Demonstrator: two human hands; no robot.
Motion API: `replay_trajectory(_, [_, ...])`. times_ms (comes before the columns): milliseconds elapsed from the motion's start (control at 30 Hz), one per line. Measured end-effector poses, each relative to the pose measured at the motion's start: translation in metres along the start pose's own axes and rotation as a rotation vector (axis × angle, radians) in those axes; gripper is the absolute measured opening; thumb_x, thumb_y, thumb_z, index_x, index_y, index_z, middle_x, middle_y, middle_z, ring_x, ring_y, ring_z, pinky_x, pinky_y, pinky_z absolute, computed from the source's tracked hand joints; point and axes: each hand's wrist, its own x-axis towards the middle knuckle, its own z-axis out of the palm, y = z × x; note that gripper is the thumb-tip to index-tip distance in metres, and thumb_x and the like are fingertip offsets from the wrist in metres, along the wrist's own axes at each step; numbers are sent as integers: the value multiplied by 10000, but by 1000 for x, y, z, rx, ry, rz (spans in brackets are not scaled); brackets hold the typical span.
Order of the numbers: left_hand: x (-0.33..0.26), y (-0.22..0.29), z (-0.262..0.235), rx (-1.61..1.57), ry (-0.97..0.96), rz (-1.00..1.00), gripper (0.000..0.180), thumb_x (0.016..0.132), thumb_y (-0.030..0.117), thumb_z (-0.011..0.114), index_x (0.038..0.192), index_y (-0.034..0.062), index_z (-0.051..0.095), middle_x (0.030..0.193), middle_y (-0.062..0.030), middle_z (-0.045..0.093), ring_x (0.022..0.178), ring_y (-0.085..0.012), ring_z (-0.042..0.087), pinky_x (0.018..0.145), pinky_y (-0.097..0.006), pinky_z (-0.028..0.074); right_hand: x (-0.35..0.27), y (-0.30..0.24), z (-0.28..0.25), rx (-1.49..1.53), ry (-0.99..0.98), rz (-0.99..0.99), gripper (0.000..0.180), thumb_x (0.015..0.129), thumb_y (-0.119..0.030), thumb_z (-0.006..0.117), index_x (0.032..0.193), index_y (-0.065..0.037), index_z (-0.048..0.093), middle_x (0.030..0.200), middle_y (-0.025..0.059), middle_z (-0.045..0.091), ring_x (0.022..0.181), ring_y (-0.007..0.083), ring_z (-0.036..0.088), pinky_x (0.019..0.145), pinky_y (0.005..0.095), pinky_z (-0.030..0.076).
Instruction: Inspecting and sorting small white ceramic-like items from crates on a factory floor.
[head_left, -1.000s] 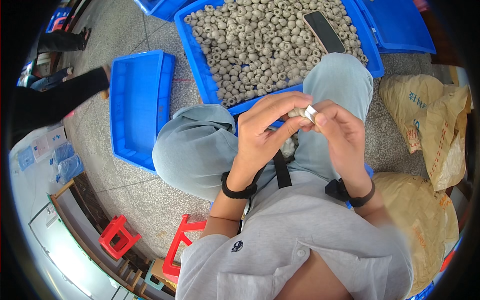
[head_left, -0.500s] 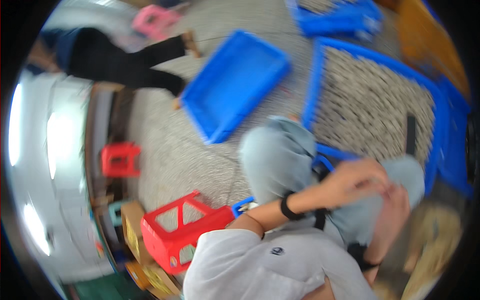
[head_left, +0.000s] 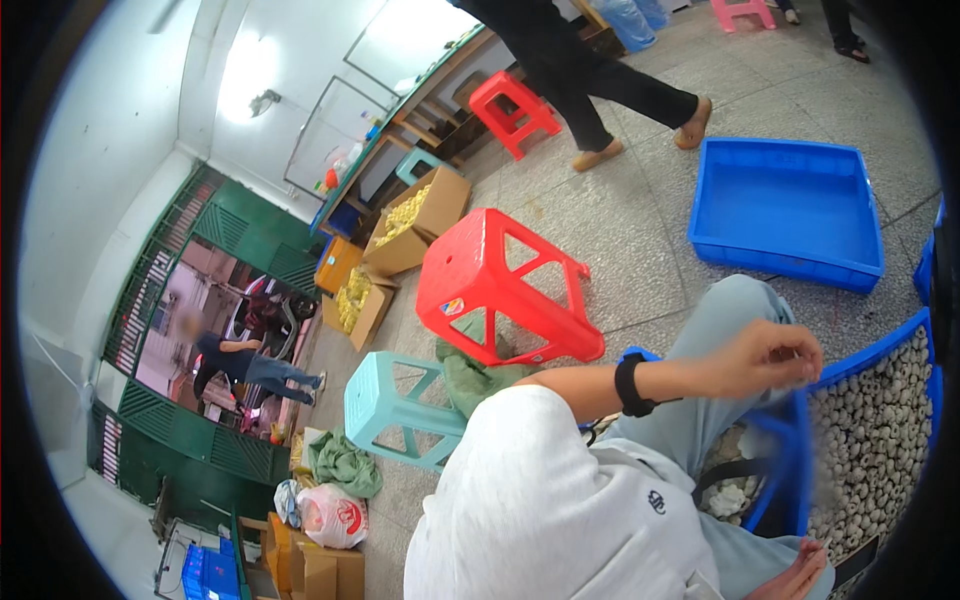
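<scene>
The view was turned far to the person's left, so most of the frame showed the room rather than the work.

**Hands**
- The left hand (head_left: 765, 358) was raised at 3 o'clock in the frame, above the person's knee, with a black wristband (head_left: 630, 384) on the forearm. Its fingers were curled together with the tips pinched; whether anything was held between them could not be told, as the fingertips were blurred.
- The right hand (head_left: 800, 578) showed only in part at 5 o'clock, at the lower edge. Its grip could not be told.

**Work items**
- The large blue plastic crate filled with small grey-white rounded pieces (head_left: 880, 430) lay at 4 o'clock, just beside the person's leg. The left hand hovered over its near rim.
- A second, shallow blue plastic tray (head_left: 786, 210) sat on the floor at 2 o'clock, well apart from both hands.

**Surroundings**
- A red plastic stool (head_left: 505, 285) stood near the centre, tilted in the view, with a pale turquoise plastic stool (head_left: 400, 410) at its 7 o'clock. A green cloth (head_left: 470, 378) lay between them.
- Open brown cardboard boxes of yellow pieces (head_left: 405, 230) stood at 11 o'clock along a wall shelf.
- Another person in dark trousers (head_left: 600, 80) walked at 12 o'clock, near a second red stool (head_left: 512, 108).
- A third person (head_left: 245, 365) stood outside a green gate at 9 o'clock.
</scene>
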Motion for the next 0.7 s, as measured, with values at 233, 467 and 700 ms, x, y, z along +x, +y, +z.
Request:
replay_trajectory(233, [-13, -2, -27, 105, 22, 43, 131, 881, 129, 514, 942, 42, 592, 825, -5, 604, 674, -53, 524, 546, -192, 444, 12, -2, 23, 34, 0, 60, 285, 894, -164, 492, 861, 102, 587, 789, 156, 582, 745, 219, 558, 716, 329, 474])
replay_trajectory(467, [-29, -2, -42, -80, 131, -115, 166, 914, 162, 454, 908, 28, 553, 731, -16, 584, 565, -32, 501, 484, -168, 410, 10, -2, 20, -63, -5, 60, 314, 893, -202, 500, 879, 98, 593, 813, 159, 594, 759, 219, 566, 725, 326, 471])
replay_trajectory(700, [-34, 0, -51, -220, 207, -185, 197, 933, 215, 418, 868, 53, 509, 689, -12, 568, 463, -35, 452, 418, -168, 356, 17, 6, 17, -138, -35, 80, 308, 886, -195, 517, 904, 104, 591, 822, 170, 597, 760, 218, 569, 720, 306, 473])
